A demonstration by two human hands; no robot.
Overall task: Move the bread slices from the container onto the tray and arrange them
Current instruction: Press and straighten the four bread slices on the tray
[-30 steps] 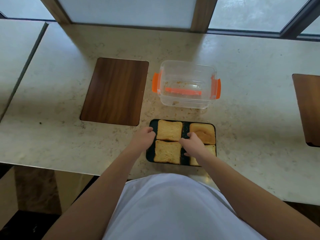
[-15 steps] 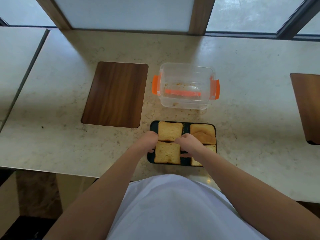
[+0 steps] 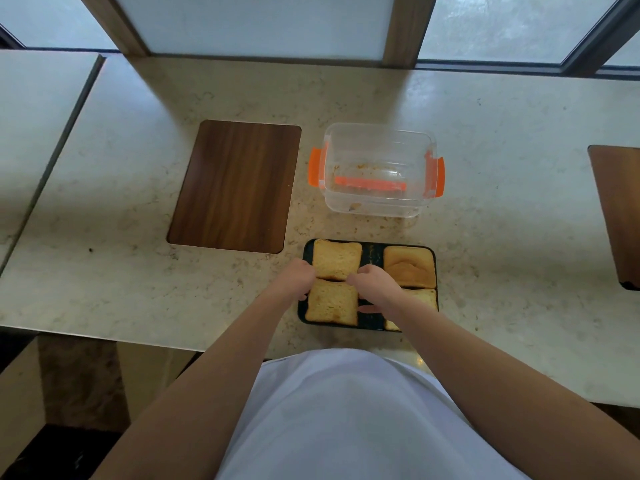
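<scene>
Fingers of both hands pinch far-left bread slice.

Two wooden boards on counter

4 toasted bread slices lie flat on the dark tray; clear container empty.

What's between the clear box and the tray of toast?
Only bare counter with a few crumbs separates the container from the tray; the head view shows it.
</scene>
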